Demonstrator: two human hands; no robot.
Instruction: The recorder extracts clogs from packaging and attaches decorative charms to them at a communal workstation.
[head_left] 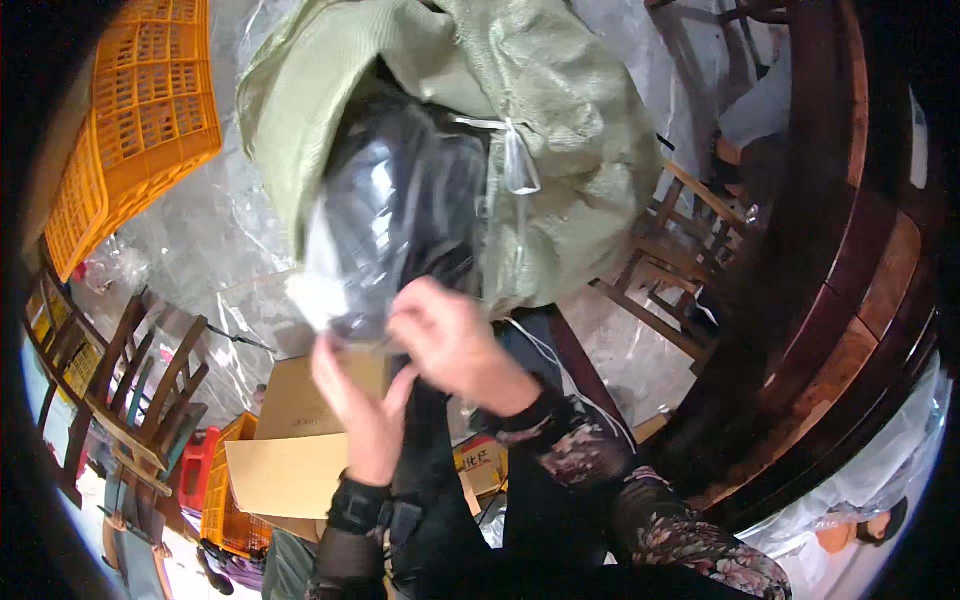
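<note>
Left hand (368, 425) half open at the plastic bag (372, 210), right hand (455, 345) curled over its edge, holds too blurred to call!

From afar I look through a head-worn fisheye lens, pointed steeply down. The left hand (370, 430) and right hand (455, 345) are close to it, the sack (585, 170) just past them; the orange crate (150, 115) bends near the rim.

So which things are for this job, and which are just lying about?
Seems part of it:
left hand
right hand
clear plastic bag with dark contents
pale green woven sack
perhaps open cardboard box

Seems just nearby:
orange plastic crate, upper left
wooden chair, right
</note>
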